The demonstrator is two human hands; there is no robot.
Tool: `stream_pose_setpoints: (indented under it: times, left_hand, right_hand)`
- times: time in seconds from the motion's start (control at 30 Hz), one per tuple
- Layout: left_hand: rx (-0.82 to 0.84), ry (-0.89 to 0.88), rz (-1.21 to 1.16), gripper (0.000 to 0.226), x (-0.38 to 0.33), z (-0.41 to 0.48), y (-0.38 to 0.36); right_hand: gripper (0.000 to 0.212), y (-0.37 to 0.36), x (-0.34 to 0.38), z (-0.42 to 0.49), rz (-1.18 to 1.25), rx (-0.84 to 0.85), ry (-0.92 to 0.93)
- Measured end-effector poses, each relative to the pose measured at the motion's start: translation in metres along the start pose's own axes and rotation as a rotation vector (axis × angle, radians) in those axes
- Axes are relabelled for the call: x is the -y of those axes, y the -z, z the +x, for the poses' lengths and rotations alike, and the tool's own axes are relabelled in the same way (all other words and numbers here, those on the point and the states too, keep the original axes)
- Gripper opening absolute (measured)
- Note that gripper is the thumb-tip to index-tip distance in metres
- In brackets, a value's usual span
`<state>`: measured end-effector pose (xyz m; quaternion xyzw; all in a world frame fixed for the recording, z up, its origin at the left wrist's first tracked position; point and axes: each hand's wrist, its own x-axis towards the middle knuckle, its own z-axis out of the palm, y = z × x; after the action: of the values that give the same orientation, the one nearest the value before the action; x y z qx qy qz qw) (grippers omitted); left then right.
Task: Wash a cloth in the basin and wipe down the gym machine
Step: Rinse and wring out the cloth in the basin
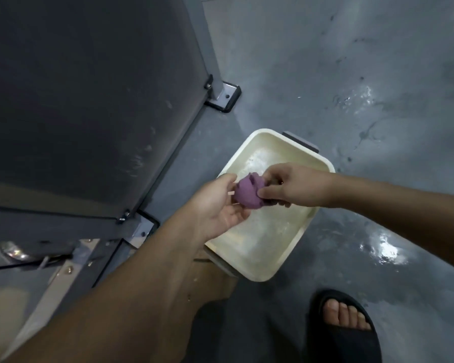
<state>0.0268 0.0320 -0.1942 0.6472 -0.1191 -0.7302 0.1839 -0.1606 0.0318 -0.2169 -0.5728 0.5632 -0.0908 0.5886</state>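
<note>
At frame centre, both hands hold the balled purple cloth (pixel 248 193) over the basin (pixel 262 231): the left hand (pixel 215 205) cups it, fingers curled, and the right hand (pixel 288 188) pinches it. Washing seems nearly done, probably wringing; the machine (pixel 84 106), upper left, is not yet wiped.

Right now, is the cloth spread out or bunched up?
Bunched up: the cloth is a tight purple wad held between both hands above the basin.

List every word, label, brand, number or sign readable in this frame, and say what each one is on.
None can be read. The cream basin, the purple cloth held by the left hand and right hand, the grey machine panel and the black sandal show no visible lettering.
</note>
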Motion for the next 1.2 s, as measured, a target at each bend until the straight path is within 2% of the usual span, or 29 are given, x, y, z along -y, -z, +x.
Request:
stream_pose_setpoints:
  times: [0.1, 0.2, 0.27, 0.37, 0.47, 0.6, 0.7, 0.83, 0.97, 1.07, 1.13, 1.2]
  left_hand:
    - [0.036, -0.161, 0.302, 0.021, 0.0, -0.025, -0.002]
    - [0.151, -0.316, 0.615, 0.043, 0.005, -0.039, -0.014]
    - [0.168, -0.387, 0.752, 0.04, 0.008, -0.041, -0.024]
    - [0.128, -0.439, 0.781, 0.025, 0.011, -0.038, -0.027]
    - [0.117, -0.431, 0.772, 0.029, 0.011, -0.034, -0.021]
    - [0.109, -0.439, 0.787, 0.022, 0.006, -0.029, -0.018]
    - [0.109, -0.425, 0.833, 0.015, 0.005, -0.022, -0.018]
    - [0.144, -0.363, 0.802, 0.024, 0.005, -0.016, -0.02]
    - [0.135, -0.38, 0.809, 0.036, 0.006, -0.01, -0.02]
    - [0.136, -0.391, 0.912, 0.052, 0.008, -0.008, -0.018]
    - [0.157, -0.399, 0.928, 0.042, 0.007, -0.009, -0.019]
    - [0.173, -0.396, 0.917, 0.034, 0.004, -0.013, -0.021]
  right_hand:
    - [0.016, 0.006, 0.001, -0.011, 0.09, -0.025, 0.031]
    - [0.01, 0.012, -0.003, -0.024, 0.293, 0.033, 0.088]
    - [0.007, 0.016, -0.005, -0.03, 0.342, 0.073, 0.147]
    - [0.019, 0.02, -0.006, -0.039, 0.321, 0.023, 0.121]
    - [0.033, 0.019, -0.008, -0.042, 0.274, -0.061, 0.056]
    - [0.028, 0.016, -0.007, -0.04, 0.225, -0.153, 0.097]
    - [0.027, 0.019, -0.001, -0.038, 0.229, -0.136, 0.156]
    - [0.005, 0.02, 0.004, -0.036, 0.121, -0.126, 0.176]
    - [0.003, 0.016, 0.001, -0.036, 0.108, -0.179, 0.132]
    - [0.012, 0.01, -0.006, -0.032, 0.048, -0.253, 0.126]
    - [0.018, 0.01, -0.008, -0.035, -0.103, -0.281, 0.208]
    - [0.037, 0.01, -0.007, -0.04, -0.273, -0.201, 0.313]
